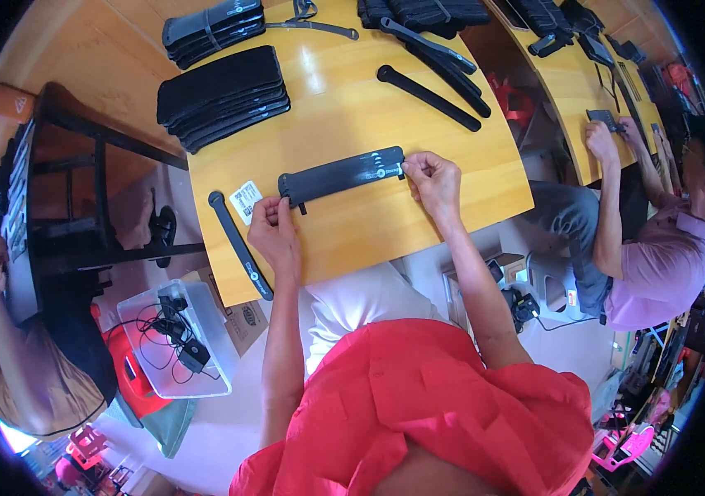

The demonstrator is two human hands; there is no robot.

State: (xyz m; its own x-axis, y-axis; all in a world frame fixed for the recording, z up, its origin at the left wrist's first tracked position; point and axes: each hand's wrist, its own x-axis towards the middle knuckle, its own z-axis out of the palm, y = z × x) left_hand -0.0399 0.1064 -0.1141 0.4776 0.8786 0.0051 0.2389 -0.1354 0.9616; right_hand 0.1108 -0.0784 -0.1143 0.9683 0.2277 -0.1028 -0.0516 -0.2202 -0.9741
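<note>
A black flat fabric band with pale printing near its right end lies stretched across the wooden table, slightly tilted up to the right. My left hand pinches its left end beside a small dark tab. At the other end, the fingers of my right hand close on the corner near a second tab. Just left of my left hand is a white printed label. A narrow black strap with a rounded end rests along the table's left edge.
Black fabric pieces are stacked at the back left, near a tied bundle. Several loose straps lie back right. A clear plastic bin with cables stands on the floor. People work at either side; one wears a pink shirt.
</note>
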